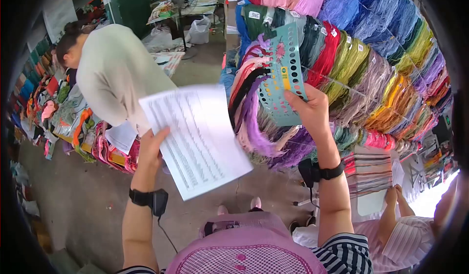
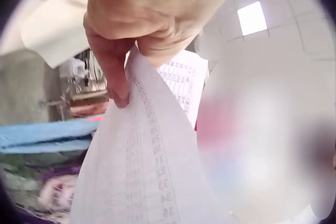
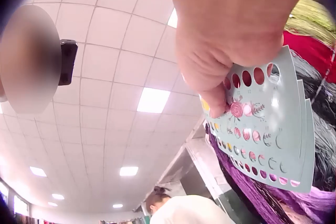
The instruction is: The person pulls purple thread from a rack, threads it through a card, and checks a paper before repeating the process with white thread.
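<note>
My left hand (image 1: 152,144) holds a white sheet of paper (image 1: 200,142) printed with rows of small text, thumb on top near its left edge. Numbered columns show on the sheet (image 2: 152,166) in the left wrist view. In my right hand (image 1: 312,109) is a teal card (image 1: 282,61) with rows of holes and a flower print, pinched at its right edge. The right wrist view shows several such cards (image 3: 278,103) stacked. Strands of purple, black and pink thread (image 1: 253,113) hang at the card's left edge.
Many coloured thread skeins (image 1: 351,64) hang on a rack behind the card. A person in a pale top (image 1: 117,64) bends over piled threads on the left. Another person in a striped shirt (image 1: 405,240) sits at the lower right. A pink mesh-patterned apron (image 1: 244,254) covers my front.
</note>
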The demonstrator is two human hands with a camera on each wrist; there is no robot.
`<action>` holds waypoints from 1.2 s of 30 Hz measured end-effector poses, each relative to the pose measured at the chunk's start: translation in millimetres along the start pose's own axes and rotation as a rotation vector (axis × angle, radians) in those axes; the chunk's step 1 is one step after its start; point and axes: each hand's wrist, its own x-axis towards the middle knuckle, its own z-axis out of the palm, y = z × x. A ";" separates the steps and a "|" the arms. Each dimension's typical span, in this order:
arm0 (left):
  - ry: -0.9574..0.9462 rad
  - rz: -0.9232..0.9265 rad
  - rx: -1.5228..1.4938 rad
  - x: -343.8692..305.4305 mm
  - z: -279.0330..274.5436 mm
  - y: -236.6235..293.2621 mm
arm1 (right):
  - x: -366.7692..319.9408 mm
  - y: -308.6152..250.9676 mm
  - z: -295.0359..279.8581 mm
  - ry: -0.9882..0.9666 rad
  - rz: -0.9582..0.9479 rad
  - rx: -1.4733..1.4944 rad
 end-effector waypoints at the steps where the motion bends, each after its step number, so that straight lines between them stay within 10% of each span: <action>1: -0.029 -0.058 -0.096 10.5 11.8 4.4 | -0.1 5.0 -2.6 0.005 -0.007 -0.015; 16: 0.219 0.244 -0.001 166.2 101.7 -59.6 | 25.8 47.3 -18.2 0.035 -0.697 -0.510; 20: 0.074 0.186 0.003 193.1 107.0 -62.8 | 40.6 80.4 0.4 -0.239 -0.326 -0.485; 22: -0.035 0.086 -0.008 201.9 108.2 -58.6 | 61.1 98.9 10.2 -0.491 0.226 -0.048; 26: -0.087 -0.069 0.128 201.9 98.6 -46.9 | 86.9 148.0 21.4 -0.694 0.609 0.310; 28: 0.137 -0.013 0.393 199.3 98.1 -48.8 | 90.2 184.1 26.7 -0.722 0.675 0.354; 36: -0.023 -0.136 0.057 187.4 104.0 -57.7 | 112.3 201.6 31.7 -0.750 0.704 0.321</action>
